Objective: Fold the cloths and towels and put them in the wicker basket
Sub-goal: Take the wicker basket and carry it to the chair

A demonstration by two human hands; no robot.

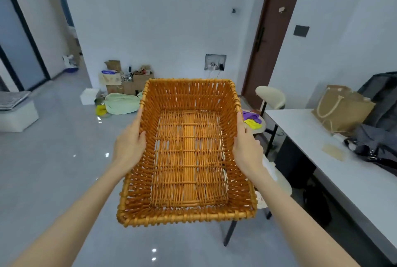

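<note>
A person holds the empty wicker basket (187,155) in mid-air, left hand (129,144) and right hand (247,148) each closing its grip on a long side rim. Purple and yellow cloths (252,119) lie beyond. Keeping the basket level and setting it near the tabletop (322,155) would ease loading.

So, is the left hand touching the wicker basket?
Touching. The head view shows the left hand gripping the wicker basket's left rim, thumb inside the wall.
</note>
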